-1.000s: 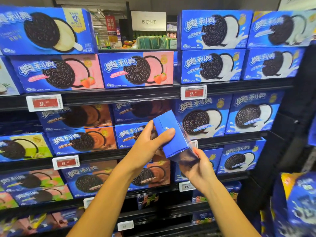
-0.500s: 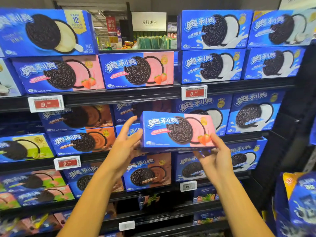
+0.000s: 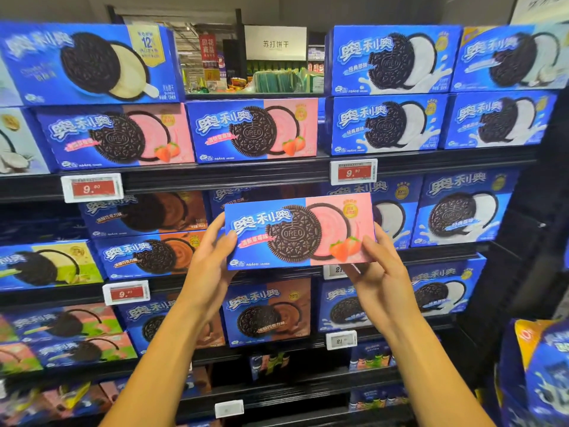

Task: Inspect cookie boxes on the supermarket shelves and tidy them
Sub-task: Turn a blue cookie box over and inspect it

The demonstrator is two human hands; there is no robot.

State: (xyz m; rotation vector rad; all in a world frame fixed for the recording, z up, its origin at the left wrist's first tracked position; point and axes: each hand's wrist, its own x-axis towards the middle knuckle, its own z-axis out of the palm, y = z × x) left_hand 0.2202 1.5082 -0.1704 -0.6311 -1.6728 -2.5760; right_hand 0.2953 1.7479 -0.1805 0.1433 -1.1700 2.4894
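Note:
A blue and pink strawberry cookie box (image 3: pixel 295 232) is held up in front of the second shelf, its printed front facing me and level. My left hand (image 3: pixel 212 257) grips its left end, thumb on the front face. My right hand (image 3: pixel 377 266) grips its lower right corner, thumb on the front. Two more strawberry cookie boxes (image 3: pixel 252 131) stand on the top shelf above, with a gap over the right one.
Blue cookie boxes fill the black shelves (image 3: pixel 246 177): white cream ones (image 3: pixel 388 124) at the right, chocolate ones (image 3: pixel 147 257) at the left of the held box and below it. Red price tags (image 3: pixel 92 188) hang on the shelf edges. Bagged goods (image 3: pixel 535 374) stand at the lower right.
The box was turned from end-on to front-facing, then lifted slightly higher. My left hand has moved from its top to its left end, and my right hand now holds the lower right corner.

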